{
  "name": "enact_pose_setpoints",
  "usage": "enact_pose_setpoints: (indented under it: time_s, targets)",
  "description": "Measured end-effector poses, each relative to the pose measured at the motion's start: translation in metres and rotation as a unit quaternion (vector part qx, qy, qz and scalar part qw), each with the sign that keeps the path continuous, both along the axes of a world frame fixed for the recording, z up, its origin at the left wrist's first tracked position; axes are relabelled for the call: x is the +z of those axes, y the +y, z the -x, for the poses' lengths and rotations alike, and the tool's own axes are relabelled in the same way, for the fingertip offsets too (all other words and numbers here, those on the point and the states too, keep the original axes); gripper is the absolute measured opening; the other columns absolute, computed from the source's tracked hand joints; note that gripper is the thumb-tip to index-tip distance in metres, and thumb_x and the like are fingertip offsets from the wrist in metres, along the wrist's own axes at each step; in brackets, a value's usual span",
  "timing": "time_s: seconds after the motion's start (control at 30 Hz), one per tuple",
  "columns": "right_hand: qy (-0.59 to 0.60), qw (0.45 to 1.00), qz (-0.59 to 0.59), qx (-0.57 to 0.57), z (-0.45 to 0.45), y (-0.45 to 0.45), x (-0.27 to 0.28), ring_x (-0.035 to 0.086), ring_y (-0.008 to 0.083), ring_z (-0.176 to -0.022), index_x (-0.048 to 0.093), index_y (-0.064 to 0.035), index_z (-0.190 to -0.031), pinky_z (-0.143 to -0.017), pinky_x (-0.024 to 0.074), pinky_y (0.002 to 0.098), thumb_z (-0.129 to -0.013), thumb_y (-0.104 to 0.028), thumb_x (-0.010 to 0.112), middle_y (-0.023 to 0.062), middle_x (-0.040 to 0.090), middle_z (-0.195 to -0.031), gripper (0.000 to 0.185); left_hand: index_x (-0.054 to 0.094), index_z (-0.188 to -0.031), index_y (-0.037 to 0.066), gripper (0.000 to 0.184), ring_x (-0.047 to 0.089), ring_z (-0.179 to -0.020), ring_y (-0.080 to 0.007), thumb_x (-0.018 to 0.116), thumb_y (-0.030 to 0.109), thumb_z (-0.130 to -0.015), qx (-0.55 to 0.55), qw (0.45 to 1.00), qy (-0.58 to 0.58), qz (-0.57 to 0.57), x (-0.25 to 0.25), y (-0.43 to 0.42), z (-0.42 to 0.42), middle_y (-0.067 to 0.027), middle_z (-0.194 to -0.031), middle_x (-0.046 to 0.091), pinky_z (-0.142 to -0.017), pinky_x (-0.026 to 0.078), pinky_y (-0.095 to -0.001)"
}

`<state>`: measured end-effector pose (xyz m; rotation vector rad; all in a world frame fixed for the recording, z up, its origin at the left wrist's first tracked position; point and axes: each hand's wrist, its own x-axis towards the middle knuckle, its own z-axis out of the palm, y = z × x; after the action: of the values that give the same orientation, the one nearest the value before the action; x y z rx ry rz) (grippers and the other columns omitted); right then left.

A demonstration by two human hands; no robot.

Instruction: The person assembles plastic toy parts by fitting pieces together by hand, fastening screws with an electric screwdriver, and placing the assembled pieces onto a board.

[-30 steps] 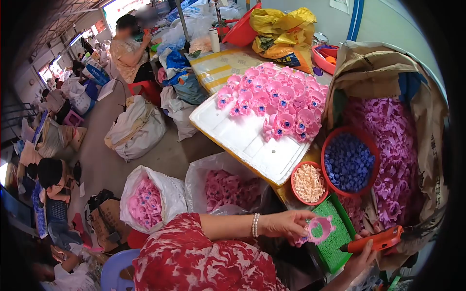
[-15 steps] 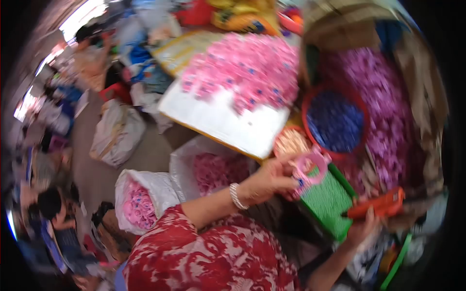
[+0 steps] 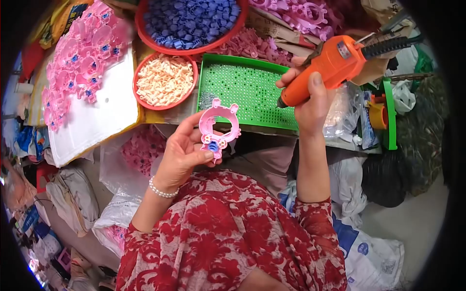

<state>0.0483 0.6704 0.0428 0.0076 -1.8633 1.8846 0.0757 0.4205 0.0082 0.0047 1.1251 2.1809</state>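
Note:
My left hand (image 3: 187,150) holds a pink plastic ring-shaped part (image 3: 218,127) with small ears and a blue piece near its lower end. An orange electric screwdriver (image 3: 326,68) is gripped in my right hand (image 3: 310,97), its dark tip pointing down and left at the right part of a green perforated tray (image 3: 242,87). Small screws lie at the tray's left end. Just left of the tray stands a red bowl of cream-coloured pieces (image 3: 165,80), and behind that a larger red bowl of blue pieces (image 3: 190,22).
Pink assembled parts (image 3: 87,58) are heaped on a white foam board (image 3: 99,114) at the left. More pink parts (image 3: 310,14) fill a sack at the back. A green frame (image 3: 389,114) stands at the right. White bags lie below the table's edge.
The view has swung down and to the right, so the tray and both hands now appear nearer the centre. The pink part is still in my left hand, the screwdriver in my right.

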Motion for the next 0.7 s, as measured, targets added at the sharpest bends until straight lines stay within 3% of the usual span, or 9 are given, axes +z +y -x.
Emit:
enact_pose_setpoints:
  time_s: [0.23, 0.53, 0.67, 0.7]
  targets:
    - [-0.013, 0.998, 0.054, 0.026, -0.005, -0.002, -0.020, 0.050, 0.0182, -0.054, 0.049, 0.0028, -0.106, -0.046, 0.0394, 0.0285, -0.081, -0.050, 0.054, 0.0086, 0.053, -0.068, 0.059, 0.033, -0.135, 0.004, 0.071, 0.062, -0.084, -0.0151, 0.066, -0.005, -0.074, -0.051, 0.998, -0.024, 0.017, -0.007, 0.013, -0.008, -0.0123, -0.107, 0.059, -0.069, 0.053, -0.0252]
    - [-0.008, 0.997, 0.080, -0.004, -0.015, -0.001, -0.038, 0.050, 0.0185, -0.058, 0.048, 0.0004, -0.106, -0.053, 0.0416, 0.0293, -0.074, -0.063, 0.058, 0.0069, 0.051, -0.069, 0.072, 0.033, -0.134, 0.005, 0.069, 0.062, -0.082, -0.0150, 0.067, -0.004, -0.074, -0.084, 0.995, -0.046, -0.008, -0.011, 0.018, -0.008, -0.0124, -0.108, 0.059, -0.068, 0.053, -0.0255]
    - [-0.007, 0.996, 0.088, 0.008, -0.014, 0.003, -0.047, 0.050, 0.0186, -0.060, 0.048, -0.0009, -0.106, -0.055, 0.0423, 0.0304, -0.074, -0.065, 0.057, 0.0066, 0.051, -0.071, 0.072, 0.033, -0.134, 0.005, 0.070, 0.062, -0.084, -0.0150, 0.066, -0.005, -0.074, -0.087, 0.995, -0.049, 0.002, -0.007, 0.020, -0.008, -0.0124, -0.107, 0.059, -0.070, 0.053, -0.0261]
    - [0.024, 0.994, 0.105, 0.018, -0.012, 0.004, -0.050, 0.051, 0.0167, -0.059, 0.048, 0.0003, -0.105, -0.053, 0.0436, 0.0284, -0.076, -0.056, 0.058, 0.0068, 0.053, -0.072, 0.064, 0.033, -0.134, 0.005, 0.070, 0.062, -0.084, -0.0150, 0.066, -0.005, -0.074, -0.088, 0.995, -0.050, 0.003, -0.006, 0.020, -0.008, -0.0124, -0.107, 0.059, -0.070, 0.053, -0.0261]
